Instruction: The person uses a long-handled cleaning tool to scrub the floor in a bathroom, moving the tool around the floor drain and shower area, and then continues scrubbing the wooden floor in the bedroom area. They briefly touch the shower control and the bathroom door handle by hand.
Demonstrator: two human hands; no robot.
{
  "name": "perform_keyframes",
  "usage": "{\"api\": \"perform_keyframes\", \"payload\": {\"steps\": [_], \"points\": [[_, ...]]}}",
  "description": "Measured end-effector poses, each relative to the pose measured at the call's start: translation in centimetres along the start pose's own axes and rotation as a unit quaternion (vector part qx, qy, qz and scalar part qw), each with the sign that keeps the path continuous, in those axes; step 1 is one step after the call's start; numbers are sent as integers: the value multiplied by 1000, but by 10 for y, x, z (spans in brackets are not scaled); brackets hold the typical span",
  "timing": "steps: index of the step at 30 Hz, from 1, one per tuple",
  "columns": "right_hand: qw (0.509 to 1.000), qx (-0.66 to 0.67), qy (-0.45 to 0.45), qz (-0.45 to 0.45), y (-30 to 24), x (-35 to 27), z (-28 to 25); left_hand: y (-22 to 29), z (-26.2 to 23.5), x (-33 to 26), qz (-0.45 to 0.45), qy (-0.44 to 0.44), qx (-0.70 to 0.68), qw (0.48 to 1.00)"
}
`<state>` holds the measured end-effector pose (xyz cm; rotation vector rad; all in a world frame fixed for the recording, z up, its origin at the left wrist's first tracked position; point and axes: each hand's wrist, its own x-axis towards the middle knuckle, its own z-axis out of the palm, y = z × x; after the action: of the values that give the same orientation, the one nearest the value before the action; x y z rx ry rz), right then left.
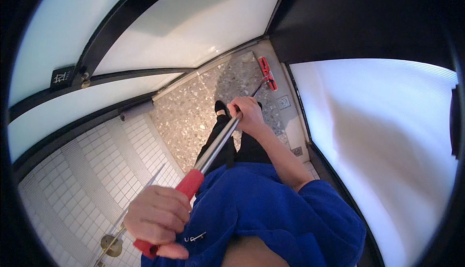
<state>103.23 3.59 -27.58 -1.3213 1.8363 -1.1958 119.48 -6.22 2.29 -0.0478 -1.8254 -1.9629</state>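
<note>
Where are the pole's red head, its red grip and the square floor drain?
Red head [269, 72]: head view, near the middle of its body.
Red grip [189, 183]: head view, an uncovered stretch of its surface.
Square floor drain [283, 102]: head view, centre of its grate.

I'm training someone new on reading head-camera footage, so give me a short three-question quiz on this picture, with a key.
1. True or false: the right hand sits closer to the head at the pole's far end than the left hand does.
2. Fill in: that head is mainly ____ in colour.
3. Which does the left hand hold? (a) a door handle (b) the red grip (c) a bucket

Key: 1 true; 2 red; 3 b.
</note>
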Motion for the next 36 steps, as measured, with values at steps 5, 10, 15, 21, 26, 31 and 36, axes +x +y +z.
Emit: {"api": "perform_keyframes", "payload": {"steps": [5, 10, 15, 21, 26, 31, 36], "points": [[997, -29, 76, 12, 10, -5, -2, -32, 18, -8, 2, 159, 98, 982], [991, -4, 132, 24, 27, -14, 32, -26, 10, -12, -48, 152, 66, 985], [995, 7, 99, 9, 20, -15, 31, -11, 2, -8, -62, 90, 56, 992], [997, 61, 17, -36, -5, -2, 9, 6, 4, -3, -19, 50, 18, 998], [997, 50, -19, -62, 30, 25, 6, -31, 10, -14, 31, 116, 61, 991], [980, -11, -200, -5, 22, 49, 18, -28, 1, -37, 1, 297, 36, 954], [964, 8, -259, -68, -39, 49, 28, 37, -16, -63, 37, 155, 72, 985]]}}
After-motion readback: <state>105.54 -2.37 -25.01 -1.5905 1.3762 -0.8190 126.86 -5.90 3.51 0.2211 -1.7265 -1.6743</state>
